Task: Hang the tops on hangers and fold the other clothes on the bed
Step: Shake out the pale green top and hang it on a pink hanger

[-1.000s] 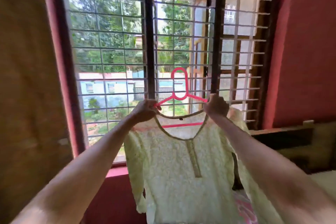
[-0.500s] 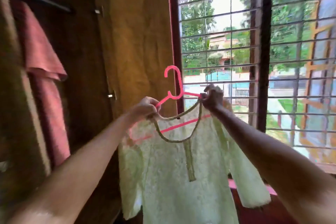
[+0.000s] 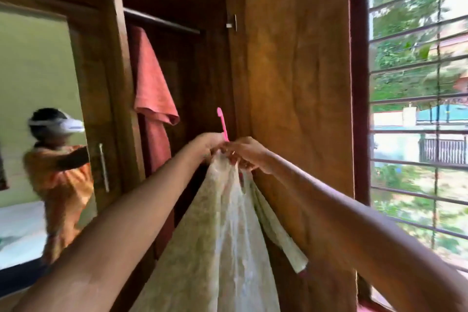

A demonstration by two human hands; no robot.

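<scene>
A pale yellow-green embroidered top [image 3: 215, 235] hangs on a pink hanger [image 3: 223, 124], seen edge-on, with only the hook showing above my hands. My left hand [image 3: 209, 144] and my right hand [image 3: 247, 153] grip the top's shoulders and the hanger close together, just under the hook. The hook points up in front of the open wooden wardrobe [image 3: 202, 71], below its dark rail [image 3: 162, 21]. The rest of the hanger is hidden by my hands and the fabric.
A red cloth [image 3: 152, 88] hangs from the rail on the left. The wardrobe's open door [image 3: 298, 83] stands right of my hands, beside a barred window [image 3: 417, 109]. A mirror on the left door [image 3: 38, 109] reflects a person wearing a headset.
I have turned left from the window to the open wardrobe. The hanger with the top has swung edge-on, and my hands have come together under the hook.
</scene>
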